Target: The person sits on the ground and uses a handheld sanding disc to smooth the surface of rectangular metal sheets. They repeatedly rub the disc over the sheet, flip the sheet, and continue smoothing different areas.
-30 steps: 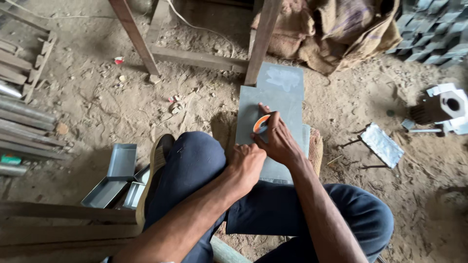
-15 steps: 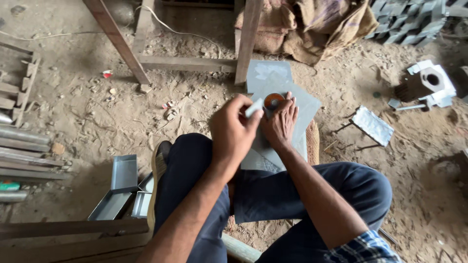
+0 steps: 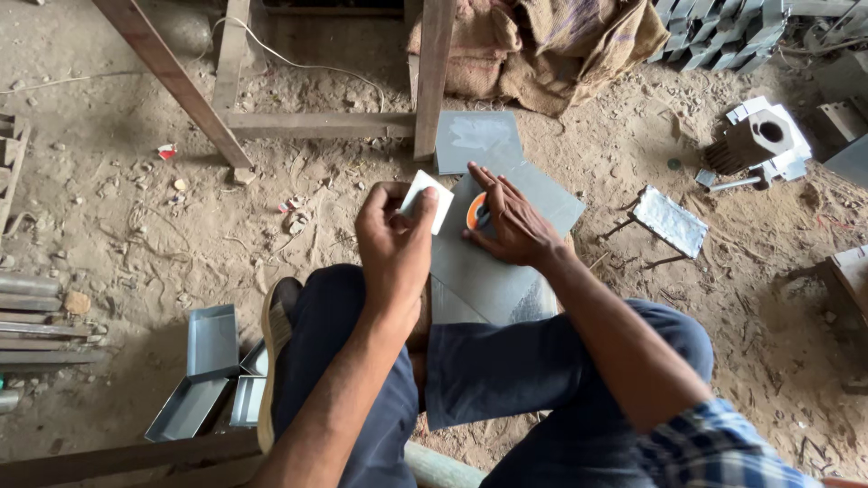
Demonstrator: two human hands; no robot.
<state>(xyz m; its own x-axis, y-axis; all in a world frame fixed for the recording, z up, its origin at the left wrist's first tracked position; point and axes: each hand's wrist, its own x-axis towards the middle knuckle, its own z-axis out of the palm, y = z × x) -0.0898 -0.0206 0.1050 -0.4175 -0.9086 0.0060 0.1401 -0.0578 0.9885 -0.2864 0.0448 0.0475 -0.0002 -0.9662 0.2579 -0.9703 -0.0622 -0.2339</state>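
Note:
My left hand (image 3: pixel 395 242) is raised above my knee and pinches a small white rectangular piece (image 3: pixel 428 201) between thumb and fingers. My right hand (image 3: pixel 509 220) lies flat with fingers spread on a grey metal sheet (image 3: pixel 493 262), and it holds down a small orange and white round object (image 3: pixel 476 213) that looks like a roll of tape or a measuring tape. The sheet lies on the sandy ground in front of my knees. A second grey sheet (image 3: pixel 476 140) rests behind it, partly under the first.
Wooden frame legs (image 3: pixel 432 72) and a crossbar (image 3: pixel 307 124) stand just beyond the sheets. Folded grey metal trays (image 3: pixel 210 366) lie at my left foot. Burlap sacks (image 3: pixel 561 45), a small foil-like metal piece (image 3: pixel 670 220) and metal blocks (image 3: pixel 758 140) lie to the right.
My left hand has lifted away from the round object and now holds up a white piece. My right hand has flattened onto the sheet over the round object.

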